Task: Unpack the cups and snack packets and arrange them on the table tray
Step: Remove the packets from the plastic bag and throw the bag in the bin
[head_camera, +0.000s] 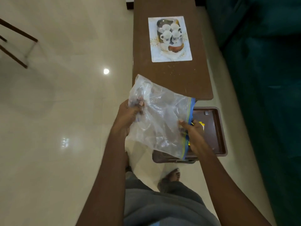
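The long brown counter (pixel 171 75) runs away from the person, a printed picture sheet (pixel 170 39) lying flat near its middle. Off its near end sits a brown tray (pixel 218 128). Above the tray's near-left corner, a clear zip bag (pixel 161 118) is held, long axis slanting, blue zip edge toward the tray. The left hand (pixel 128 115) grips its far corner; the right hand (pixel 193 134) pinches the zip edge.

A brown table (pixel 172 79) bears one printed sheet (pixel 170 39).
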